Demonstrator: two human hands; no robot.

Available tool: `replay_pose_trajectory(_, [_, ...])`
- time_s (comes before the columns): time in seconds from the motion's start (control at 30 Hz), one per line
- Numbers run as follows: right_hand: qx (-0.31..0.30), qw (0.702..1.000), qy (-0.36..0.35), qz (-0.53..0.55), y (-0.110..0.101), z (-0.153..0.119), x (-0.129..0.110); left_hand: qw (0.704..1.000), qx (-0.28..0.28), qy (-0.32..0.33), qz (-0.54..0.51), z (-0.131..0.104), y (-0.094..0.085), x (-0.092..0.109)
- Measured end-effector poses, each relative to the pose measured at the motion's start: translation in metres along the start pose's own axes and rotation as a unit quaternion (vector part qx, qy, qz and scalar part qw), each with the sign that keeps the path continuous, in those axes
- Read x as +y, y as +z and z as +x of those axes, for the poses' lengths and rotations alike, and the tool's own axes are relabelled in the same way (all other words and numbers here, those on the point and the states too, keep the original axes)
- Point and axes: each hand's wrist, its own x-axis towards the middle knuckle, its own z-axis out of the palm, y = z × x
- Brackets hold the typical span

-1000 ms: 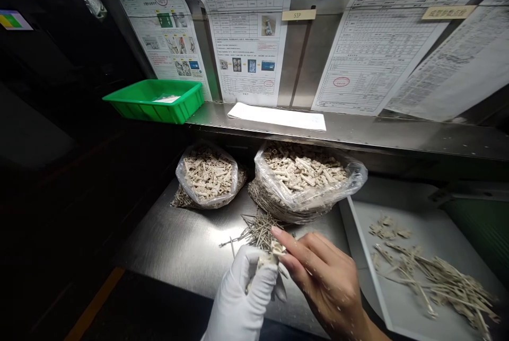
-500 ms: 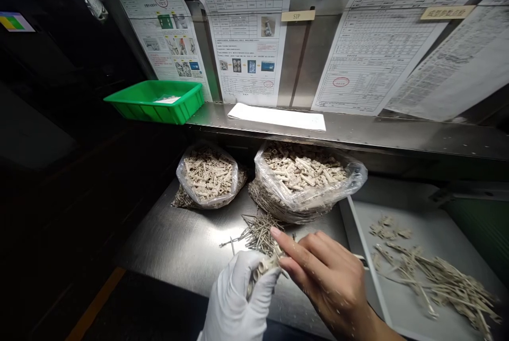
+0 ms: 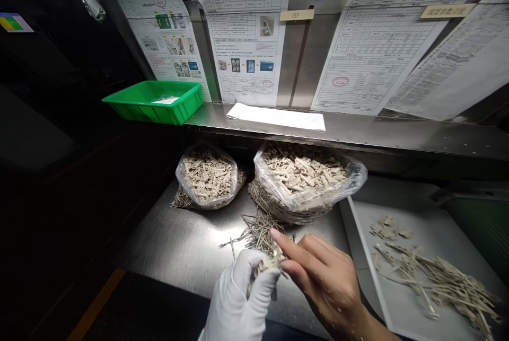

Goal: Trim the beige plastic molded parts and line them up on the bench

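My left hand [image 3: 238, 296], in a white glove, is closed around several beige tubular plastic parts [image 3: 267, 265] whose hollow ends show between thumb and fingers. My right hand [image 3: 328, 282] is bare. Its thumb and index finger pinch at the right end of those parts; the exact grip is partly hidden. Just beyond both hands lies a loose pile of thin sprue sticks [image 3: 258, 230] on the metal table [image 3: 170, 245].
Behind the pile stand a smaller clear bag [image 3: 186, 200] and a larger one [image 3: 302, 206], both full of beige parts. A grey tray [image 3: 366, 272] with sprues and parts is at right. Above, a shelf [image 3: 358, 131] carries a green bin [image 3: 159, 110] and folded paper [image 3: 278, 116].
Both hands stay close together at nearly the same spot. The parts in the gloved hand have turned slightly, and my right hand has shifted a little.
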Motion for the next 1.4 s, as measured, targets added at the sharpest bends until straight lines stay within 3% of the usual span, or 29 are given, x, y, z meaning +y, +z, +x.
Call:
replay_pose_trajectory(0.1, [0.007,0.999,0.005,0.035,0.001,0.001,0.002,0.985,-0.083,-0.105,-0.107,0.005,-0.002,0.004])
replay_pose_trajectory(0.23, [0.010,0.998,0.021,0.055,0.002,0.003,0.003,0.890,-0.250,-0.226,-0.306,0.011,-0.005,-0.004])
replay_pose_trajectory(0.3, [0.007,0.999,0.018,0.047,0.002,0.004,0.003,0.859,-0.297,-0.221,-0.354,0.013,-0.005,-0.011])
replay_pose_trajectory(0.5, [-0.005,1.000,0.002,0.025,-0.001,0.005,0.002,0.813,-0.357,-0.220,-0.404,0.020,-0.005,-0.015])
replay_pose_trajectory(0.63, [-0.009,0.999,0.012,0.051,-0.002,0.008,0.004,0.837,-0.322,-0.231,-0.377,0.019,-0.003,-0.012])
replay_pose_trajectory(0.8, [-0.022,0.993,0.095,0.072,-0.003,0.008,0.006,0.919,-0.228,-0.162,-0.277,0.019,-0.004,-0.010])
replay_pose_trajectory(0.87, [-0.027,0.993,0.084,0.081,-0.004,0.007,0.005,0.938,-0.194,-0.146,-0.247,0.020,-0.005,-0.005])
replay_pose_trajectory(1.03, [-0.046,0.998,0.007,0.042,-0.007,0.003,0.004,0.947,-0.102,-0.115,-0.282,0.018,-0.003,0.003])
replay_pose_trajectory(1.2, [-0.085,0.993,0.042,0.072,-0.011,0.003,0.005,0.973,-0.015,-0.055,-0.226,0.011,-0.001,-0.002])
replay_pose_trajectory(1.4, [-0.072,0.985,0.066,0.140,-0.012,0.008,0.002,0.979,-0.010,-0.028,-0.203,0.007,-0.003,-0.004])
